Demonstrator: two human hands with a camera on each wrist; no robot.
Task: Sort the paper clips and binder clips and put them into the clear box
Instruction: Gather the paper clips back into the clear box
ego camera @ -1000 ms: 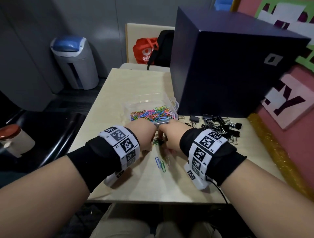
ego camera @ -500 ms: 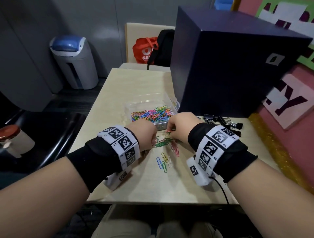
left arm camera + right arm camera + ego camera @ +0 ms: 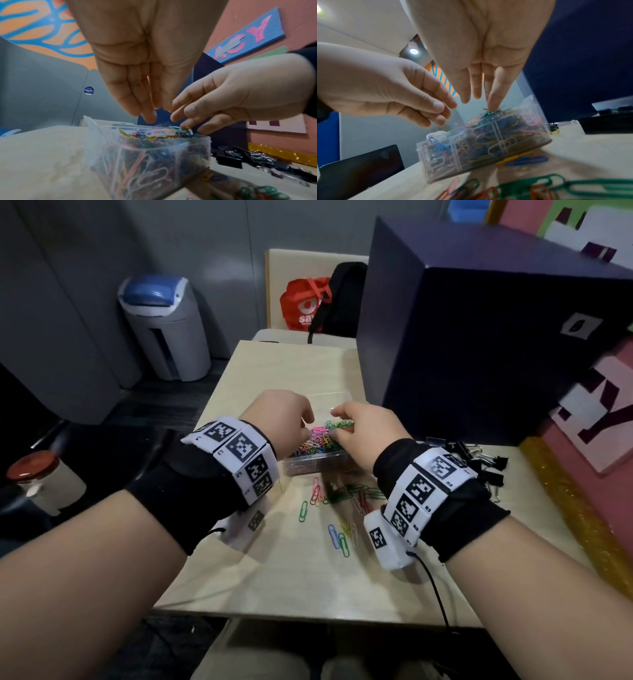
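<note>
The clear box [image 3: 308, 468] [image 3: 154, 155] [image 3: 471, 148] stands mid-table, heaped with coloured paper clips [image 3: 317, 441]. Both hands hover over it. My left hand [image 3: 306, 424] [image 3: 148, 115] [image 3: 442, 113] has relaxed fingers pointing down and holds nothing. My right hand [image 3: 334, 426] [image 3: 181, 120] [image 3: 477, 100] has straight fingers, with one fingertip [image 3: 493, 106] touching green clips on top of the heap. Loose paper clips [image 3: 342, 498] [image 3: 539, 187] lie on the table in front of the box. Black binder clips [image 3: 479, 463] [image 3: 248, 159] are piled to its right.
A big dark blue box [image 3: 479, 354] stands behind and right of the clear box. A gold glitter strip [image 3: 565, 508] runs along the table's [image 3: 308, 577] right edge. Left of the table are a red-lidded jar [image 3: 37, 481] and a bin [image 3: 164, 326].
Both hands rose from the loose clips on the table and moved forward over the clear box. The right hand brought green clips onto the heap.
</note>
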